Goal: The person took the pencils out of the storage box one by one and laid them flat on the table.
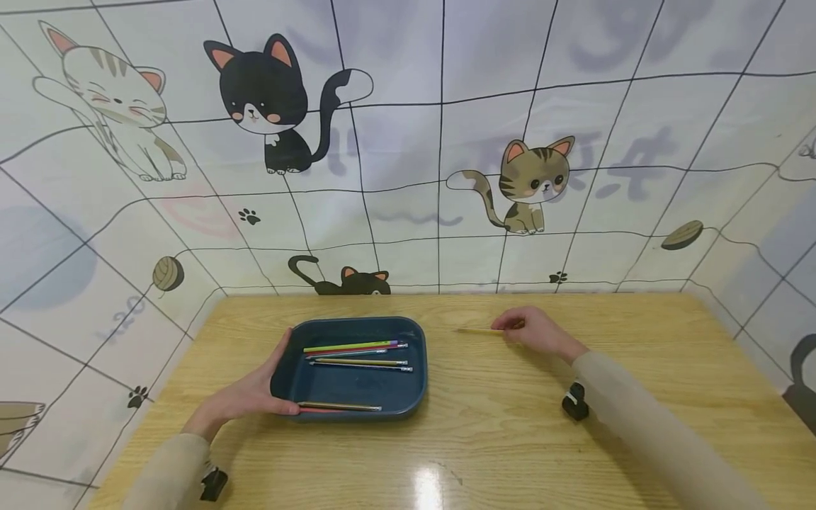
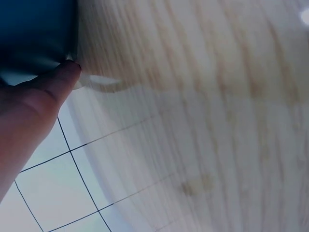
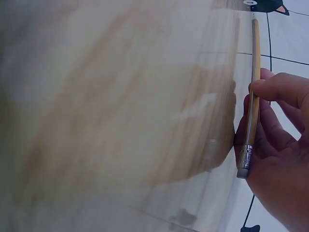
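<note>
With the right hand (image 1: pixel 532 331) pinching the yellow pencil (image 1: pixel 474 331) off to the right of the blue tray (image 1: pixel 357 389), I'd go light and level, using the left hand (image 1: pixel 255 391), spread wide against the tray's left end, as a brace.

Site: small enclosed table station; whether home, lab or office cannot be told. Evidence: wood-grain tabletop (image 1: pixel 491 432), bounded at back, left and right by pale, grid-lined sheeting (image 1: pixel 404 149) printed with cartoon cats (image 1: pixel 263 92) and paw prints (image 1: pixel 249 217).
</note>
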{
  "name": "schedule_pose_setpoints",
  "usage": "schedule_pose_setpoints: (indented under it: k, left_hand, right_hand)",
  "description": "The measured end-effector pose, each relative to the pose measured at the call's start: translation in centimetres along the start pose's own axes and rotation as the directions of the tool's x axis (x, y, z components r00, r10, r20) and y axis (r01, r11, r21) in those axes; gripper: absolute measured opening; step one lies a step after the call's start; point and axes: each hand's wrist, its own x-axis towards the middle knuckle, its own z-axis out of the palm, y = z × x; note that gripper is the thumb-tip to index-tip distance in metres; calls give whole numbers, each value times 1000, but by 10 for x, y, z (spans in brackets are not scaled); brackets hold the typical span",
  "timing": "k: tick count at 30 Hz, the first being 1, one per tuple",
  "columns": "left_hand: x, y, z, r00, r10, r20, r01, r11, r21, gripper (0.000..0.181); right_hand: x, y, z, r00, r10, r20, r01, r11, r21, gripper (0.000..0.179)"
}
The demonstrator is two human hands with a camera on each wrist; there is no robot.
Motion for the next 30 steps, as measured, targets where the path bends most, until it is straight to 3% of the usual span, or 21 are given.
schedule_pose_setpoints:
  k: [7, 13, 19, 26, 30]
  left_hand:
    - [-1, 1, 2, 1000, -3, -5, 3, 1000, -26, 129]
    - [-2, 3, 1, 1000, -13, -5, 13, 1000, -1, 128]
    - [1, 2, 1, 1000, -5, -20, 5, 1000, 8, 129]
    - [3, -1, 1, 1000, 3, -13, -3, 1000, 5, 129]
    - [0, 0, 0, 1000, -1, -5, 1, 1000, 19, 129]
  right_hand:
    - [5, 3, 1, 1000, 15, 16, -15, 1000, 6, 21]
    - [7, 4, 2, 998, 59, 24, -60, 998, 24, 20]
    - [8, 1, 3, 999, 53, 11, -53, 997, 50, 20]
    - [5, 1, -4, 997, 48, -56, -46, 998, 34, 20]
    - [2, -5, -8, 996, 7, -94, -4, 999, 35, 20]
